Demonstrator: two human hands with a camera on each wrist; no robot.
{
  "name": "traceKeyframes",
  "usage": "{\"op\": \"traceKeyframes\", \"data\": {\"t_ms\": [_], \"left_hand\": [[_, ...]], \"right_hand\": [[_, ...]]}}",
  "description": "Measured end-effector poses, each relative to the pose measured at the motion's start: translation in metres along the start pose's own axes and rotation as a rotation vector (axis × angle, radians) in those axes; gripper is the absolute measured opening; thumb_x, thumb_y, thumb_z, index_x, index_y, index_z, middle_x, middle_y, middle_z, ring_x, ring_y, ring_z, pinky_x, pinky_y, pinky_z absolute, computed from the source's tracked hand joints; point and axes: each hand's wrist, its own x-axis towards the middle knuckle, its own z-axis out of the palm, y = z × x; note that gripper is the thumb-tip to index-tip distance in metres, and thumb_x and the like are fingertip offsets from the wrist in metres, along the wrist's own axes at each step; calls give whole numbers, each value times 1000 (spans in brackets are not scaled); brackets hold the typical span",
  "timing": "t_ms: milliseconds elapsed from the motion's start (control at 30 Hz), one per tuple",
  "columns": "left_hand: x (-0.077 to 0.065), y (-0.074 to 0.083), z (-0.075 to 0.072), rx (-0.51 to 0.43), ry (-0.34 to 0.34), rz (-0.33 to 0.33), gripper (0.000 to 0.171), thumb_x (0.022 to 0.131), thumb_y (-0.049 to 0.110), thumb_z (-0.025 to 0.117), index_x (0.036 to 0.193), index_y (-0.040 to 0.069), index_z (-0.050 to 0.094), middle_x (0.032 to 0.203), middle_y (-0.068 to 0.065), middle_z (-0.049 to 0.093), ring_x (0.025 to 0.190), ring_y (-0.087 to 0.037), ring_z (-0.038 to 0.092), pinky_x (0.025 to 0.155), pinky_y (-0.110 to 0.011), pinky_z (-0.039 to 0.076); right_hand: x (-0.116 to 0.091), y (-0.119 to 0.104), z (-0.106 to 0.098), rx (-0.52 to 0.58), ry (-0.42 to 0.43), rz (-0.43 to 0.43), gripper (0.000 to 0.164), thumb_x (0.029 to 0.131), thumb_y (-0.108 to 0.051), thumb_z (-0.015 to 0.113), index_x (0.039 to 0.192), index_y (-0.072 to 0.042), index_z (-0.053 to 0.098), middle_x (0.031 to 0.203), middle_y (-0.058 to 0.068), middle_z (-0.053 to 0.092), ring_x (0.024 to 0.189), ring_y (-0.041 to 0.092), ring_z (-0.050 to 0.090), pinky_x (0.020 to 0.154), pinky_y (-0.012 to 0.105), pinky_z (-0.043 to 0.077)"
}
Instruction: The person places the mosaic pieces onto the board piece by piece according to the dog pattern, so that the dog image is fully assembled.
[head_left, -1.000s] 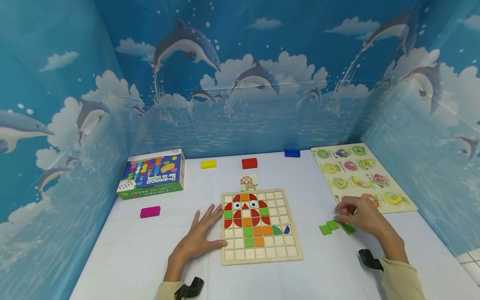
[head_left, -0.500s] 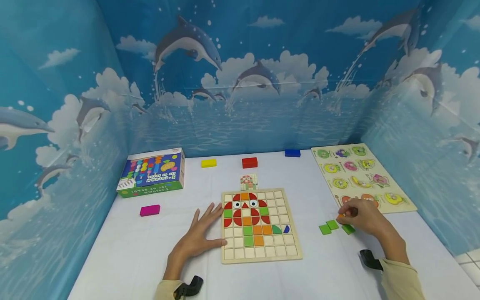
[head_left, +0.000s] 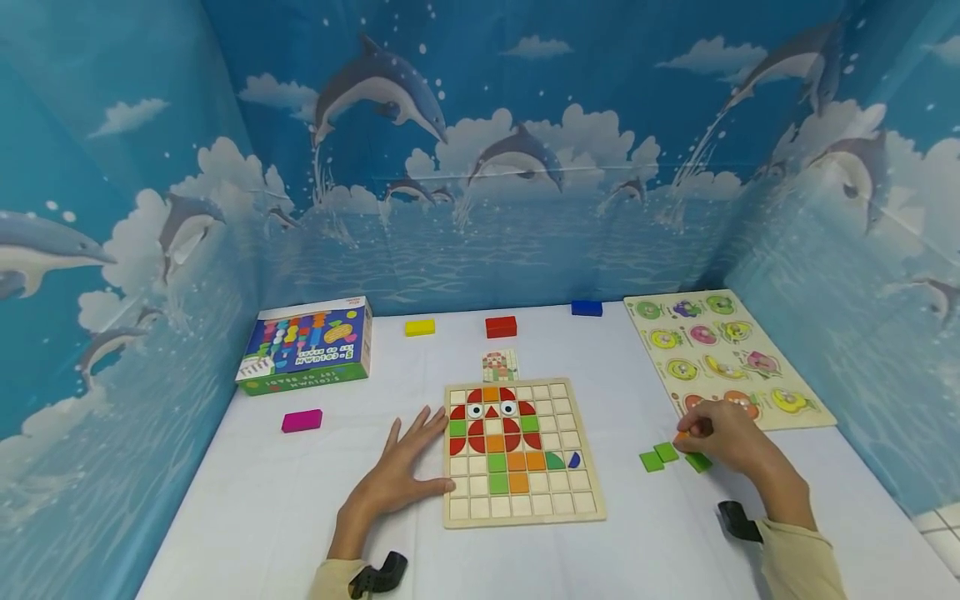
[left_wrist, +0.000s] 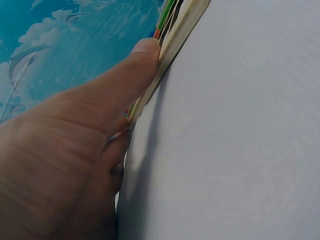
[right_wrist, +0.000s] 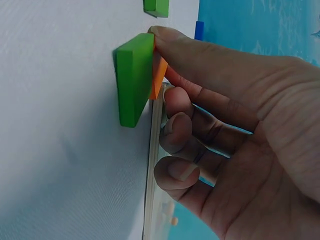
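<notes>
My left hand [head_left: 397, 471] rests at the left edge of a wooden grid board [head_left: 525, 522], fingers spread, thumb touching the rim. Red, green, orange and blue pieces and two eye pieces form a figure in its cells. To the right, my right hand [head_left: 731, 437] pinches an orange tile [right_wrist: 159, 75] between thumb and forefinger, low over the cloth. Beside that tile is a green square tile [right_wrist: 134, 82], seen close up in the right wrist view. Two more green tiles, one at the left [head_left: 652, 462] and one nearer the hand [head_left: 666, 452], lie on the cloth.
A small picture card [head_left: 499, 365] lies behind the board. A fruit puzzle board [head_left: 697, 358] is at the back right, a toy box [head_left: 307, 346] at the back left. Yellow [head_left: 420, 327], red [head_left: 501, 327], blue [head_left: 587, 308] and magenta blocks [head_left: 302, 421] stand around.
The right thumb and forefinger have closed on the orange tile, which shows more clearly between them than a second ago. The left hand and board have stayed in place.
</notes>
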Motion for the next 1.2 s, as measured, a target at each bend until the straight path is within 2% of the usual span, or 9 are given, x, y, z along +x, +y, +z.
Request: {"op": "traceKeyframes", "data": {"t_ms": [267, 433, 600, 767, 867, 1000, 1067, 1200], "left_hand": [[0, 1, 0, 4, 6, 2, 105, 83, 43, 94, 170, 25, 37, 178, 9, 26, 168, -22, 7, 135, -55, -10], [-1, 1, 0, 4, 6, -2, 105, 83, 42, 94, 170, 25, 38, 177, 10, 26, 168, -22, 7, 135, -56, -10], [-1, 2, 0, 5, 5, 5, 105, 83, 42, 94, 170, 24, 38, 177, 9, 27, 168, -24, 8, 135, -56, -10], [0, 2, 0, 6, 2, 6, 105, 83, 42, 94, 170, 24, 38, 178, 9, 26, 168, -23, 8, 135, -56, -9], [0, 2, 1, 6, 2, 6, 104, 83, 42, 94, 169, 24, 38, 177, 9, 27, 168, -24, 8, 135, -56, -9], [-1, 2, 1, 6, 1, 9, 104, 83, 43, 94, 170, 24, 38, 178, 8, 26, 168, -24, 8, 135, -55, -10], [-1, 1, 1, 5, 1, 11, 105, 83, 43, 94, 170, 24, 38, 178, 8, 26, 168, -23, 7, 135, -56, -10], [-1, 1, 1, 7, -1, 16, 105, 84, 43, 93, 170, 24, 37, 178, 8, 26, 168, -23, 7, 135, -55, -11]], "right_hand": [[0, 0, 0, -21, -8, -5, 23, 83, -13, 94, 83, -8, 71, 77, 1, 56, 77, 20, 51, 59, 27, 39], [0, 1, 2, 5, 30, -63, 22, 84, -11, 93, 83, -10, 71, 77, -2, 60, 75, 17, 52, 59, 24, 42], [0, 0, 5, 90, 92, -142, 13, 88, -5, 88, 93, -9, 78, 84, -1, 71, 75, 13, 60, 59, 22, 52], [2, -6, 11, 229, 99, -155, 13, 92, -2, 84, 105, -2, 81, 99, 10, 79, 75, 13, 67, 55, 26, 58], [6, -13, 18, 295, 72, -188, 15, 94, -1, 81, 109, 1, 81, 104, 14, 79, 78, 13, 70, 61, 25, 61], [10, -28, 28, 356, 4, -250, 15, 96, -1, 79, 111, 0, 82, 105, 11, 80, 83, 11, 74, 73, 22, 64], [13, -36, 33, 393, -48, -287, 16, 97, -2, 78, 112, 0, 82, 105, 10, 80, 81, 14, 74, 74, 23, 64], [16, -55, 48, 477, -150, -374, 17, 98, 1, 75, 114, 3, 81, 103, 12, 79, 71, 25, 72, 65, 29, 64]]}}
